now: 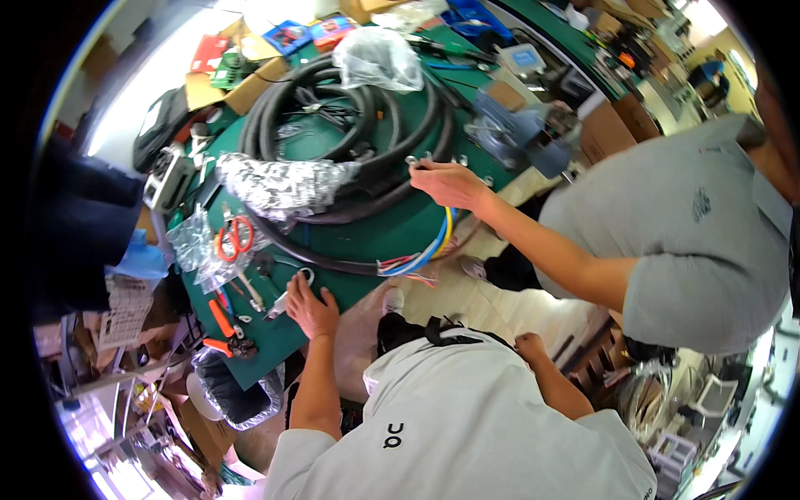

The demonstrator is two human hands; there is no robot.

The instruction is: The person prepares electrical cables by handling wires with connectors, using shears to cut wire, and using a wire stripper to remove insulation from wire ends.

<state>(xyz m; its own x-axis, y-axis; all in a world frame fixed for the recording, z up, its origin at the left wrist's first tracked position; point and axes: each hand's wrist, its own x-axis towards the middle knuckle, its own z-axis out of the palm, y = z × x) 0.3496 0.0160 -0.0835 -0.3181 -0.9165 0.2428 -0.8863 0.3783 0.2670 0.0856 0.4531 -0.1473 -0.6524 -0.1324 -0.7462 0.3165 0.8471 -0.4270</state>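
Note:
My left hand reaches over the near edge of the green table, fingers stretched and thumb apart, touching or just above a grey-white tool. The tool is partly covered, so its kind is unclear. My right hand hangs low beside my body, fingers curled, with nothing visible in it. Ahead lies a thick black cable, coiled, its near end stripped to blue, yellow and white wires. At the right, a co-worker's hand pinches a small metal piece above the cable.
Red-handled scissors, orange-handled pliers and clear plastic bags lie on the left. Silver wrapping covers part of the coil. A blue-grey machine stands at the far right. A bin sits below the table's near-left edge.

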